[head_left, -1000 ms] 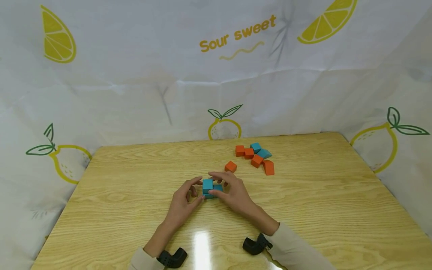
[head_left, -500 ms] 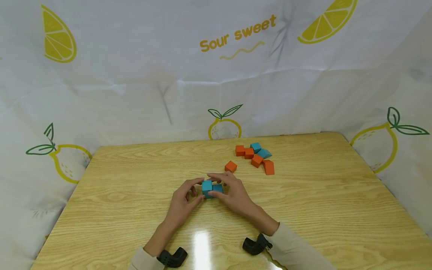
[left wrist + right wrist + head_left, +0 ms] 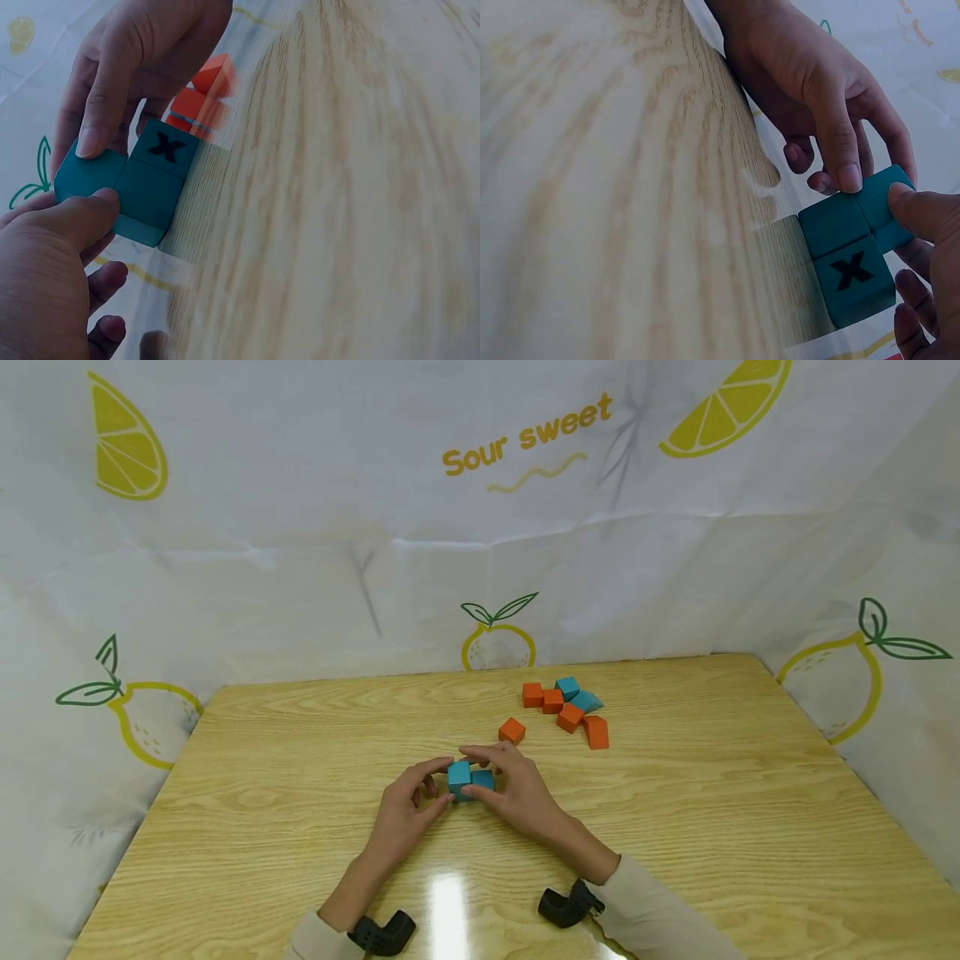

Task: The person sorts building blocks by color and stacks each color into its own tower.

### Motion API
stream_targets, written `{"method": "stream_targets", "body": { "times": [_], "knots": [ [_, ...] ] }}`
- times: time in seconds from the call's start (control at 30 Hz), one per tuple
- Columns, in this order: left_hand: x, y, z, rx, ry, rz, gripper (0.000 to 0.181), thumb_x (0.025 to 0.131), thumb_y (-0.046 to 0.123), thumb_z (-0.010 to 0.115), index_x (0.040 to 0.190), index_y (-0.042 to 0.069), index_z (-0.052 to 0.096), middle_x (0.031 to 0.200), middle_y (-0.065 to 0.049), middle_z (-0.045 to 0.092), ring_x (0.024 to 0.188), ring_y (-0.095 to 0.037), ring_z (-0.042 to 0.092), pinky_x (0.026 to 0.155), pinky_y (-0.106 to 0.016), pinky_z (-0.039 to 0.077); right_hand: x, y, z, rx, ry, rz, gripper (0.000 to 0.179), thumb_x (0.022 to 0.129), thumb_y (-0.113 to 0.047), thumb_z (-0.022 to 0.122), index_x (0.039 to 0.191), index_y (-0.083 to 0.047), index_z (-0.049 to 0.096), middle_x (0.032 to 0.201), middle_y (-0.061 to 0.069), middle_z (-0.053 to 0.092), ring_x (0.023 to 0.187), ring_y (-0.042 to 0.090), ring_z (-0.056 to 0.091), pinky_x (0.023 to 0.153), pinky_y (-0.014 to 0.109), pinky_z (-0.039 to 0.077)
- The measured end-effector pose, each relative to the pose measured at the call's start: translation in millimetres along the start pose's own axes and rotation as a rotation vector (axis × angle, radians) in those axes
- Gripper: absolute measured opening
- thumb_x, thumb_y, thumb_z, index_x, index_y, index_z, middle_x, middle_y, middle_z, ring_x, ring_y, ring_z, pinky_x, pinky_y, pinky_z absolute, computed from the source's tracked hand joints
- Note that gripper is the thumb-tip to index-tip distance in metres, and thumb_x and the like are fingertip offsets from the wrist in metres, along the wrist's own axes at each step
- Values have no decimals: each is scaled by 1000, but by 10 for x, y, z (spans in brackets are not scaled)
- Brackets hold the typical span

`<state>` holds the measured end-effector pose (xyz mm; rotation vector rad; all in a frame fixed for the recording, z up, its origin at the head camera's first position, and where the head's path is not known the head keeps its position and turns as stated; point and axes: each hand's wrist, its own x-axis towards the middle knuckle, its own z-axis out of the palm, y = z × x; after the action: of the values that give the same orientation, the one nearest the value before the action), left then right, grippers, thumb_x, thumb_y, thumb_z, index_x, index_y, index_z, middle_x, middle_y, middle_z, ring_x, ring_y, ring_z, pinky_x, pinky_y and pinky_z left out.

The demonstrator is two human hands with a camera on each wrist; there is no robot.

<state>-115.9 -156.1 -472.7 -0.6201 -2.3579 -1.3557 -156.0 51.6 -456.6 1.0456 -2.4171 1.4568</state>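
Holds the upper blue block (image 3: 459, 775) in a thumb-and-finger grip of left hand (image 3: 402, 803) and right hand (image 3: 527, 792), just nudged squarer atop 1 of 2 lower blue blocks (image 3: 846, 261) on the desk (image 3: 300, 752), seemingly resting steadier there.

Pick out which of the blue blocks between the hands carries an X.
The lower block on the person's right, beside the lower-left block. Its near face bears a black X; that neighbour and the upper block show only plain faces.
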Motion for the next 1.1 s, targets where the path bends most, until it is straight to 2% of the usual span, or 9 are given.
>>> {"method": "stream_targets", "body": {
  "times": [0.23,0.4,0.63,0.87,0.97,1.1],
  "knots": [
    [-5,3,0,-2,-2,-15,51,80,0,76,127,11,60,107,2,63,74,-18,51,57,-24,39,-1,-28,-11,-5,-18,10,52,85,-18,74,133,-14,56,117,-1,60,101,20,54,78,36,45],
    [-11,-8,10,-14,-1,-19,51,80,-1,75,127,13,60,108,1,63,75,-18,52,56,-23,38,7,-60,-61,-16,-21,34,50,87,-25,72,133,-15,55,123,-1,57,102,20,53,80,36,46],
    [-17,-11,14,-26,-1,-32,51,81,0,75,127,15,60,108,3,62,75,-18,52,56,-23,39,53,-48,-182,3,55,27,44,89,-18,70,131,-11,57,119,11,60,98,27,55,80,38,46],
    [-15,-20,27,-42,13,-20,51,79,0,75,127,13,60,108,1,63,74,-21,52,55,-25,39,108,-6,-353,-3,149,27,38,89,-10,69,127,-10,59,111,9,63,89,27,55,75,44,46],
    [4,57,21,-52,24,-14,50,78,-6,74,125,7,61,106,-5,64,72,-26,52,53,-28,38,130,35,-439,-30,192,58,38,91,-10,67,128,-10,59,114,7,63,90,22,56,75,42,47],
    [52,263,-32,-57,30,16,49,75,-15,72,120,-3,60,103,-14,64,69,-33,51,51,-28,36,139,145,-530,-68,231,101,38,93,-14,65,130,-12,58,118,4,61,94,18,55,76,39,47]
  ]
}}
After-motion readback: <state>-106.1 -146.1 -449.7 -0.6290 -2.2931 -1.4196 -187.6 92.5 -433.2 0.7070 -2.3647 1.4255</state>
